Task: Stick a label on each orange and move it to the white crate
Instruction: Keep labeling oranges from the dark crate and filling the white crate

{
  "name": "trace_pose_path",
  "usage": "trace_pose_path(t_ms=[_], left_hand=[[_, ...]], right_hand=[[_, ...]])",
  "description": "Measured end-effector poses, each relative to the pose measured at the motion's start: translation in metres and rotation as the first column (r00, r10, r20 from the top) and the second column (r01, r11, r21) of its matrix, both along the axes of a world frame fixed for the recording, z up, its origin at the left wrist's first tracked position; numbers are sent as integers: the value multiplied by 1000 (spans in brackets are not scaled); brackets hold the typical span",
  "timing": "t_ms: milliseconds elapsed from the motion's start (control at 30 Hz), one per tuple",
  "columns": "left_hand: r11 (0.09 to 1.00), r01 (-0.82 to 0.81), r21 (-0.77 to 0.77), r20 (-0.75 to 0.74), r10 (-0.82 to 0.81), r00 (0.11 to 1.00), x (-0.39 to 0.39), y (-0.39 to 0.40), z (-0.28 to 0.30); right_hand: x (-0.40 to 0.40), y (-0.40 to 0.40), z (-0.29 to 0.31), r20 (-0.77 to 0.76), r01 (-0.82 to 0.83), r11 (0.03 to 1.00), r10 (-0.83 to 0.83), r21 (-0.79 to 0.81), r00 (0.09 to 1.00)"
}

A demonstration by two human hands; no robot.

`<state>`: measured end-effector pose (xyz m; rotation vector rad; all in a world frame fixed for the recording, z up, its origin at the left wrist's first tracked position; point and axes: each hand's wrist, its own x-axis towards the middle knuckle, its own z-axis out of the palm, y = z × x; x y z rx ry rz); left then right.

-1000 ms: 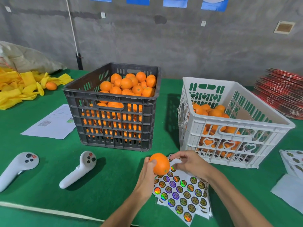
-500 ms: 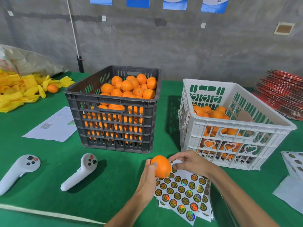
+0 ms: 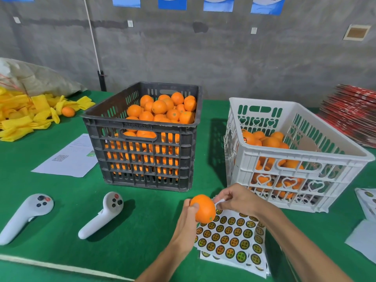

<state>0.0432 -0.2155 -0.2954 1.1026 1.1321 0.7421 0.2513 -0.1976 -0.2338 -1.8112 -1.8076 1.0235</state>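
Orange (image 3: 203, 208) sits gripped in the left hand (image 3: 188, 218), held just above the label sheet (image 3: 232, 235) on the green tabletop (image 3: 142, 220); right hand (image 3: 238, 198) is right beside it, fingers curled and pinching the sheet's upturned white corner; white crate (image 3: 295, 159) stands just behind the hands, partly filled with oranges; dark crate (image 3: 142, 143) to its left is piled high; two white controllers (image 3: 101, 214) lie off to the left.

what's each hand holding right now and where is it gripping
The left hand grips an orange round its left side. The right hand pinches the top corner of the label sheet, beside the orange.
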Motion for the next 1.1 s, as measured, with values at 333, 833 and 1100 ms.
trace_pose_path(t_ms=[333,833,1100], left_hand=[[997,50,51,-49,-48,998,-2,-4,2],[991,88,99,-93,-79,992,-3,-9,9],[989,97,116,-113,-84,990,-3,-8,7]], right_hand=[[-5,8,-17,-137,134,989,-141,-60,980],[0,12,-4,-97,105,974,-127,-202,987],[-1,10,-11,-108,99,993,-105,-63,989]])
